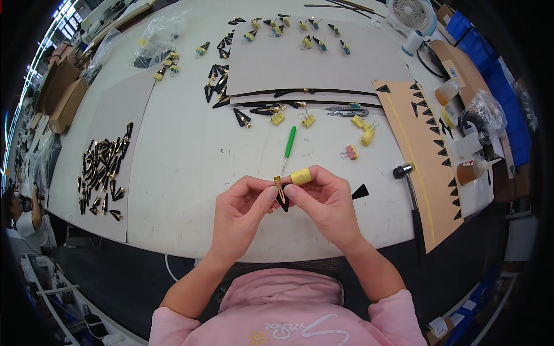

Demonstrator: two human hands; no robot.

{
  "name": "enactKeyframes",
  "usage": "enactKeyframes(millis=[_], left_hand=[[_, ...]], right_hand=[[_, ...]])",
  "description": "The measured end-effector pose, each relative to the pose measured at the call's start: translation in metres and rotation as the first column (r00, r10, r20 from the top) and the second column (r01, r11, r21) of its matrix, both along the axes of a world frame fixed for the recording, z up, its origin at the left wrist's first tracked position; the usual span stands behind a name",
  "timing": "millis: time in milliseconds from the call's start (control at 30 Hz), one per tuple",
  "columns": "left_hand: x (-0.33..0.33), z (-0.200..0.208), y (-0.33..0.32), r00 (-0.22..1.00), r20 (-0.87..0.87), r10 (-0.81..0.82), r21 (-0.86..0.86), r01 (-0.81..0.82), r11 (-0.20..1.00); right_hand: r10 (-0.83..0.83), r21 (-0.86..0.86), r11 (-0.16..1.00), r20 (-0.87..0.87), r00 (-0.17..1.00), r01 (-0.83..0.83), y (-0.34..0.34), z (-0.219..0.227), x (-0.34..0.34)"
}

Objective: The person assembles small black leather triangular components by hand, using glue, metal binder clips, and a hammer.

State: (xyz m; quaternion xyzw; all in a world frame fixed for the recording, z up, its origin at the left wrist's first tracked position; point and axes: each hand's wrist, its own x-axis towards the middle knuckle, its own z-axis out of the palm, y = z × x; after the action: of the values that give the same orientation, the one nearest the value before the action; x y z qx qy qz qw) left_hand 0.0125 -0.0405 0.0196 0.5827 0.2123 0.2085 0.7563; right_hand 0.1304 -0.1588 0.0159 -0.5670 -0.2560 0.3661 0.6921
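Observation:
My left hand (243, 212) and my right hand (326, 209) meet near the table's front edge, both closed on one hair clip (283, 202). It has a gold metal body with black material around its pointed end, which faces me. Both thumbs press on its sides, and the fingers beneath are partly hidden. Yellow tape (300, 176) wraps my right index finger. Just beyond my hands lies a green-handled awl (290, 141), its thin shaft pointing toward them. A black triangular piece (360, 191) rests right of my right hand.
Many black-and-gold clips (104, 167) lie heaped at left. Yellow binder clips (367, 136), a pink one (350, 152) and a utility knife (346, 112) lie beyond my hands. At right are a hammer (407, 179), a brown board (424, 190) with black triangles, bottles and a fan (412, 17).

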Motion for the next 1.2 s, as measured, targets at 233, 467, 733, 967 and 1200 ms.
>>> enactKeyframes(millis=[233, 467, 733, 967, 1200], left_hand=[[0.003, -0.008, 0.001, 0.997, -0.032, 0.067, 0.012, -0.067, 0.998], [0.002, -0.015, 0.015, 0.999, -0.033, 0.002, -0.014, -0.003, 1.0], [-0.003, -0.011, 0.003, 0.996, 0.091, -0.01, -0.092, 0.019, 0.996], [-0.004, -0.018, 0.008, 0.999, 0.037, -0.018, -0.064, 0.021, 0.998], [-0.005, -0.015, 0.015, 0.999, 0.012, -0.038, -0.032, 0.039, 0.999]], right_hand=[[-0.051, -0.02, 0.999, -0.099, 0.994, 0.05, 0.015, -0.006, 0.0], [0.001, -0.046, 0.999, -0.206, 0.978, -0.011, 0.017, 0.003, -0.001], [-0.064, -0.045, 0.997, 0.062, 0.996, 0.067, 0.01, 0.003, -0.011], [-0.048, -0.059, 0.997, 0.032, 0.998, 0.05, 0.009, -0.001, -0.009], [-0.046, -0.101, 0.994, 0.018, 0.999, 0.047, 0.013, 0.001, -0.006]])
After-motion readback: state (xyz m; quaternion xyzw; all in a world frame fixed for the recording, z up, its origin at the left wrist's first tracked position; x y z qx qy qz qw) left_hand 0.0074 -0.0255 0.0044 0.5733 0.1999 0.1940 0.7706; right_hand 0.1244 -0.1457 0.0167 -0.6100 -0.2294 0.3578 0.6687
